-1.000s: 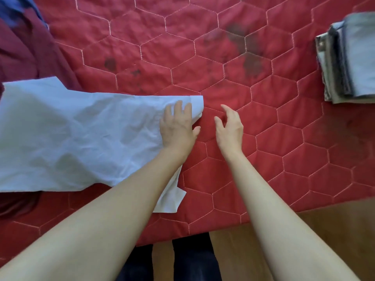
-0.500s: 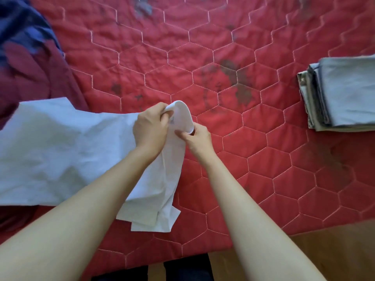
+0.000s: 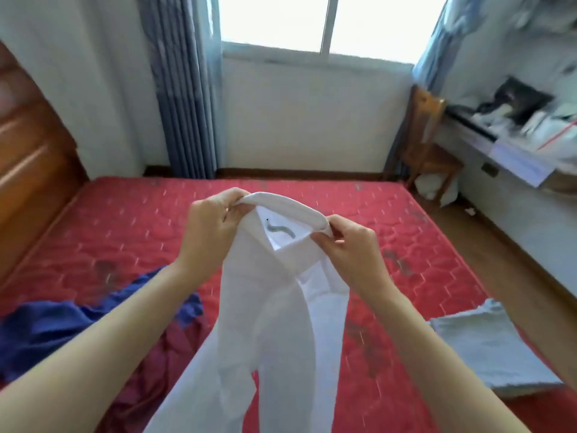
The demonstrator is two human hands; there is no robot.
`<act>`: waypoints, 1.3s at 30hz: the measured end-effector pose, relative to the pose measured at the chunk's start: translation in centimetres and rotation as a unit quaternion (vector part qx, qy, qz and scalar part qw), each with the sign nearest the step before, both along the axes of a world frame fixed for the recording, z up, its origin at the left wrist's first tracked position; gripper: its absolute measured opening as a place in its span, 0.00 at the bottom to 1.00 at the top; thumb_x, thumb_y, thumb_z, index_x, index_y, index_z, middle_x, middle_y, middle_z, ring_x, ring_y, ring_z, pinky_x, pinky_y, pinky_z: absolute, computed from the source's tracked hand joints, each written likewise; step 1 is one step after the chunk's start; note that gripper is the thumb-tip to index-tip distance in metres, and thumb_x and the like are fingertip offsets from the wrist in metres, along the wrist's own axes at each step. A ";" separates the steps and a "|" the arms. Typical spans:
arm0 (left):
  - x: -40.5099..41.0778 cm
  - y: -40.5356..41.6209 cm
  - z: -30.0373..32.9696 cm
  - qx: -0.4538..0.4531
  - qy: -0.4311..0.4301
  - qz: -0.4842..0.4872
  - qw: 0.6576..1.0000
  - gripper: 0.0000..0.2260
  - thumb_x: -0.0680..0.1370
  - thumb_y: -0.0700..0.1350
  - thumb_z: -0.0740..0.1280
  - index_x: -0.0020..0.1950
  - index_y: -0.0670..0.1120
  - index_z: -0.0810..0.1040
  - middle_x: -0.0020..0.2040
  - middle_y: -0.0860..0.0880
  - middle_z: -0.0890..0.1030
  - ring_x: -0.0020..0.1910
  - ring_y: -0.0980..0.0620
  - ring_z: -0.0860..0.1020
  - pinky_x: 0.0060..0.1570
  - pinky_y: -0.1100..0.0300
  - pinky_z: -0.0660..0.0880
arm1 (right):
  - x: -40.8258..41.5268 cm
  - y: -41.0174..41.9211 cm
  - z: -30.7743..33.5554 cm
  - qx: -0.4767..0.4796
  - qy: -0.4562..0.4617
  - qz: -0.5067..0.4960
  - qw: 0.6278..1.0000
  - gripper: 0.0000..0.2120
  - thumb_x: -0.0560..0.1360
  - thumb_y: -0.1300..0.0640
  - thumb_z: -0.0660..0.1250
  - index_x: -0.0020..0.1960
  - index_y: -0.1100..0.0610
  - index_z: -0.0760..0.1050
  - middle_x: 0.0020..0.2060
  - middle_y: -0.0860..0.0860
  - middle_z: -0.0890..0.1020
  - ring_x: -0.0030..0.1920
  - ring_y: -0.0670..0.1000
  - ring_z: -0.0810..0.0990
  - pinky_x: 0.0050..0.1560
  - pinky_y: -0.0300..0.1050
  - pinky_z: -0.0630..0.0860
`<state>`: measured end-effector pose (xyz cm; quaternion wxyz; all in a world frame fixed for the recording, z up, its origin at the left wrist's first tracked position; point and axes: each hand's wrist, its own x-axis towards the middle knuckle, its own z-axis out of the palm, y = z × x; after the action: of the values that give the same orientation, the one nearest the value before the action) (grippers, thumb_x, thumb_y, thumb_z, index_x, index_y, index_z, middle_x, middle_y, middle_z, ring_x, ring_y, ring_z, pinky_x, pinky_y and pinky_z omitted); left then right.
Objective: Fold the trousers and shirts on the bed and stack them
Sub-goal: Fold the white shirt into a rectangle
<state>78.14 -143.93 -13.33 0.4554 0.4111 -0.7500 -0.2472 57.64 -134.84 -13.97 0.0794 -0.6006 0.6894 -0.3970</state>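
Observation:
A white shirt (image 3: 265,314) hangs in the air over the red quilted bed (image 3: 131,232), held up by its collar. My left hand (image 3: 212,229) pinches the collar's left end and my right hand (image 3: 349,245) pinches its right end. A label shows inside the collar. The shirt's body drops down between my forearms, out of the frame's bottom. A stack of folded pale grey clothes (image 3: 487,345) lies on the bed at the right. A blue garment (image 3: 78,326) and a dark red garment (image 3: 175,348) lie crumpled on the bed at the left.
A wooden headboard (image 3: 28,164) stands at the left. Behind the bed are a window with blue-grey curtains (image 3: 187,89), a wooden chair (image 3: 427,145) and a cluttered desk (image 3: 524,135) along the right wall. Wooden floor runs beside the bed at the right.
Both hands have lifted the white shirt off the bed by its collar and hold it up. The view has swung up from the bed surface to the room.

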 end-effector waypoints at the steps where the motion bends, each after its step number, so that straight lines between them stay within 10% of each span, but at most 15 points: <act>1: 0.3 -0.3 3.3 -0.022 0.010 0.003 1.000 0.05 0.79 0.47 0.66 0.45 0.51 0.82 0.30 0.57 0.77 0.28 0.62 0.72 0.32 0.64 0.68 | 0.1 -0.4 3.6 -0.026 0.021 0.002 0.999 0.08 0.74 0.55 0.70 0.42 0.60 0.77 0.33 0.51 0.80 0.36 0.53 0.78 0.39 0.50 0.75; 15: -1.4 6.4 34.8 -0.191 0.116 0.009 0.975 0.08 0.80 0.46 0.65 0.43 0.44 0.79 0.35 0.51 0.79 0.35 0.49 0.77 0.35 0.59 0.72 | -3.3 6.0 38.3 -0.304 0.201 0.002 0.931 0.09 0.77 0.50 0.68 0.45 0.57 0.77 0.33 0.49 0.79 0.33 0.45 0.74 0.39 0.31 0.69; 31: -10.3 18.8 27.0 -0.055 0.076 0.105 0.990 0.12 0.79 0.43 0.66 0.36 0.48 0.77 0.28 0.57 0.76 0.27 0.68 0.73 0.29 0.74 0.68 | -9.8 12.4 30.3 -0.138 0.069 -0.004 0.988 0.04 0.71 0.51 0.73 0.42 0.51 0.81 0.31 0.39 0.76 0.37 0.44 0.76 0.35 0.34 0.65; 39: -13.0 21.3 33.7 -0.083 0.103 0.152 0.980 0.13 0.79 0.45 0.67 0.41 0.38 0.83 0.36 0.41 0.83 0.32 0.46 0.80 0.34 0.57 0.77 | -6.2 14.4 34.9 -0.251 -0.025 0.016 0.968 0.06 0.70 0.51 0.73 0.37 0.52 0.80 0.31 0.41 0.79 0.35 0.41 0.77 0.40 0.41 0.73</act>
<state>65.16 -122.65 20.40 0.5946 0.4536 -0.6460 -0.1533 51.43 -120.39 20.97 -0.0498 -0.6020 0.5561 -0.5709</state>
